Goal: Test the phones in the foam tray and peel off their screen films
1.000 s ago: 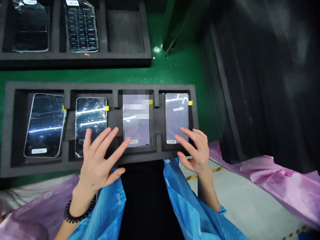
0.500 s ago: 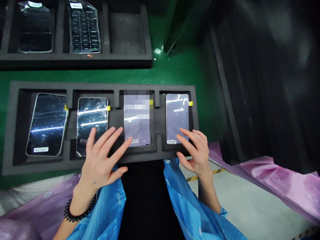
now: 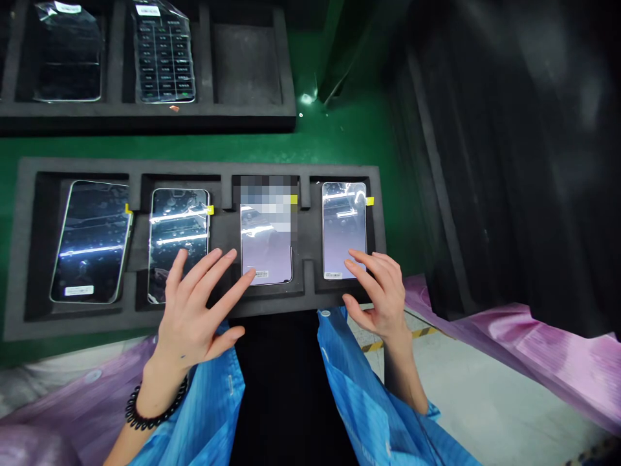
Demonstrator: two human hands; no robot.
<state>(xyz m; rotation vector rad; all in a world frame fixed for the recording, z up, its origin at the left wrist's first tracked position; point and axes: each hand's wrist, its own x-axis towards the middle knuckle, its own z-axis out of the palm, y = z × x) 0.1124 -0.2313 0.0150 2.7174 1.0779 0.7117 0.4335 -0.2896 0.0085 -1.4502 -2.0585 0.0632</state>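
Four phones lie screen up in separate compartments of a dark foam tray (image 3: 179, 167). My left hand (image 3: 196, 310) is spread over the tray's front edge, its index fingertip at the lower left of the lit third phone (image 3: 266, 249). Its other fingers cover part of the dark second phone (image 3: 178, 223). My right hand (image 3: 381, 288) has its fingers apart, with fingertips over the lower right of the lit rightmost phone (image 3: 343, 226). The dark leftmost phone (image 3: 92, 239) lies tilted, away from both hands. Neither hand holds anything.
Behind, on the green surface (image 3: 339, 139), another foam tray (image 3: 242, 110) holds a wrapped dark phone (image 3: 70, 65) and a wrapped phone showing a grid (image 3: 165, 61). A large black object (image 3: 509, 162) stands at the right. Pink-purple clothing (image 3: 524, 343) shows at both sides.
The screens of the two right-hand phones have turned a slightly pinker, graded tint. Both hands have barely shifted.
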